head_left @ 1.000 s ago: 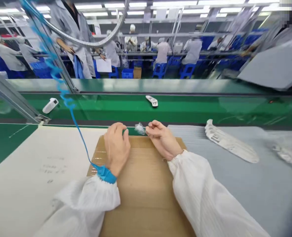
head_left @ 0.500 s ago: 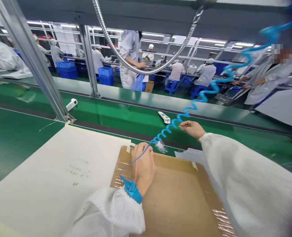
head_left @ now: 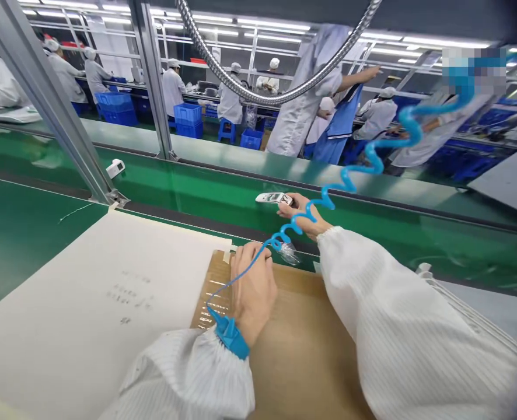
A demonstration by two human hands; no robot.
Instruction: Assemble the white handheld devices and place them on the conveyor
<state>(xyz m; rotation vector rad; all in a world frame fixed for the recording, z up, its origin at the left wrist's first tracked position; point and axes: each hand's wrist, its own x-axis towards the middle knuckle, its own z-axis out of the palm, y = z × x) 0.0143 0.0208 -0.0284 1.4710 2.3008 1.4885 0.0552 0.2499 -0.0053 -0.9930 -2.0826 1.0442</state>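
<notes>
My right hand (head_left: 304, 214) reaches over the green belt, its thumb and fingers closed on one end of a white handheld device (head_left: 272, 198) with a dark display and buttons. The device's narrow end points left. My left hand (head_left: 255, 291) lies at the far left corner of a brown, taped cardboard sheet (head_left: 302, 326). Its fingers are curled down and their tips are hidden. A blue wrist strap (head_left: 232, 337) circles that wrist, and its coiled blue cord (head_left: 348, 179) passes in front of my right hand.
A white board (head_left: 166, 262) with faint writing lies left of the cardboard. Another white device (head_left: 115, 168) sits on the belt (head_left: 197, 192) near a metal post (head_left: 151, 81). Clear plastic (head_left: 290, 254) lies by the cardboard's far edge. A metal hose (head_left: 258, 96) hangs overhead; people work beyond.
My right hand has moved left and taken hold of the white device, which has turned. My left hand stays on the cardboard. A person across the belt has moved right.
</notes>
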